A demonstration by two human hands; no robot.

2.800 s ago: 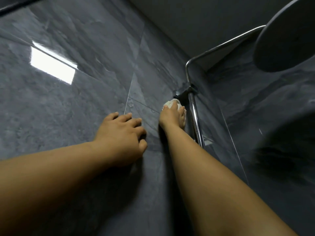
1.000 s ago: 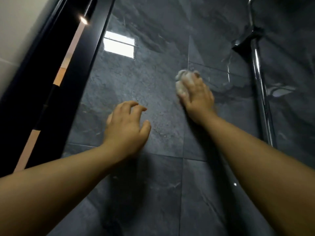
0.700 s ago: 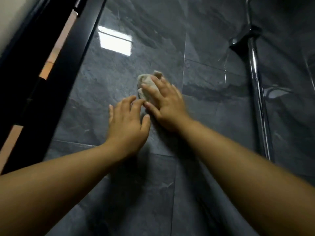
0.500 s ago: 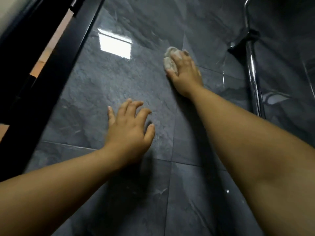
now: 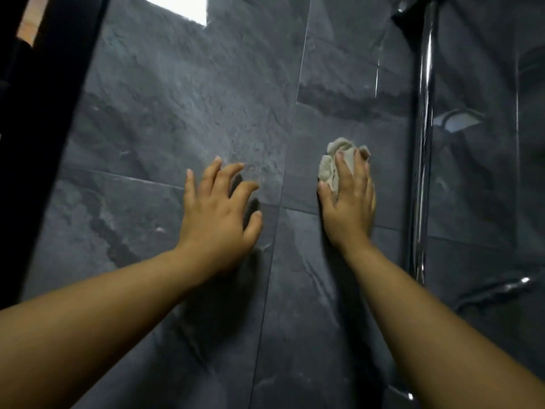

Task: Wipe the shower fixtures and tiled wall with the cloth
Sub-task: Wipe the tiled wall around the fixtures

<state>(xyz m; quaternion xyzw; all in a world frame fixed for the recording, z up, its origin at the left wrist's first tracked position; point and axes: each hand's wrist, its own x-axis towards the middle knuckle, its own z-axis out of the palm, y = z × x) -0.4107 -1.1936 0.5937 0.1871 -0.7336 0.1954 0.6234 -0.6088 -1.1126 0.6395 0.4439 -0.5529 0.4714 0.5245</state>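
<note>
Both bare arms are up against the glossy dark grey stone-look tiled wall (image 5: 165, 107). The right hand (image 5: 349, 202) lies flat on a crumpled pale grey cloth (image 5: 331, 163) and presses it onto the tile. Its fingers (image 5: 358, 166) run fairly straight over the wad, and the thumb sits at the cloth's lower left edge. Folds of cloth bunch out above the fingertips and to the left of the forefinger.

The cloth sits on the tile just right of the thin vertical grout line (image 5: 290, 149), above a horizontal joint, and a little left of the polished chrome vertical shower rail (image 5: 423, 143). It does not touch the rail.

The left hand (image 5: 218, 208) holds nothing. Its fingers are spread wide and arched like a claw, and only the tips touch the tile on the left of that grout line. The two hands are near each other, level, with the line between them.

A wide black frame (image 5: 44, 119) slants up the left edge. A bright white rectangular reflection (image 5: 177, 7) shines on the tile at the top. The rail's dark bracket (image 5: 408, 13) meets the wall at upper right.
</note>
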